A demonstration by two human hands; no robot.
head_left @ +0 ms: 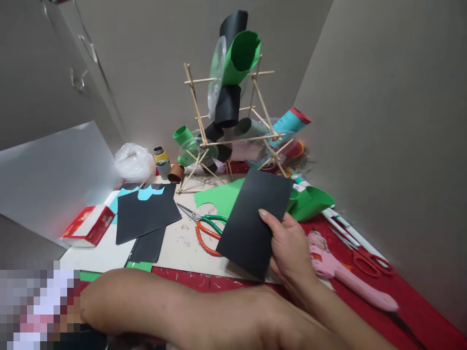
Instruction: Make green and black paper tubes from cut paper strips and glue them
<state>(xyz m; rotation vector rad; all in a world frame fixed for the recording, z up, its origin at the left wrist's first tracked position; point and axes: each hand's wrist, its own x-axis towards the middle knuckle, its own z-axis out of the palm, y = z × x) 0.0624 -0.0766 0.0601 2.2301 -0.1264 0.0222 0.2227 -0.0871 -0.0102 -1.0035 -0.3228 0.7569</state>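
My right hand (290, 245) grips a black sheet of craft paper (251, 223) by its right edge, thumb on the near face and fingers behind. Below it, my left arm lies across the foreground; the back of my left hand (284, 316) shows near the bottom edge, its fingers out of sight. Shears with green and orange handles (206, 221) lie open, partly under the held sheet. Behind it are a green cut sheet (215, 197) and a curled green piece (312, 204). A pink glue gun (346, 277) rests to the right of my right hand.
A stick frame (195, 104) with clear discs and green and black paper tubes stands at the back. More black sheets (146, 218) and a red-white box (89, 226) lie left. Red-handled scissors (368, 262) lie right, a white plastic bag (134, 163) back left. Grey walls enclose the table.
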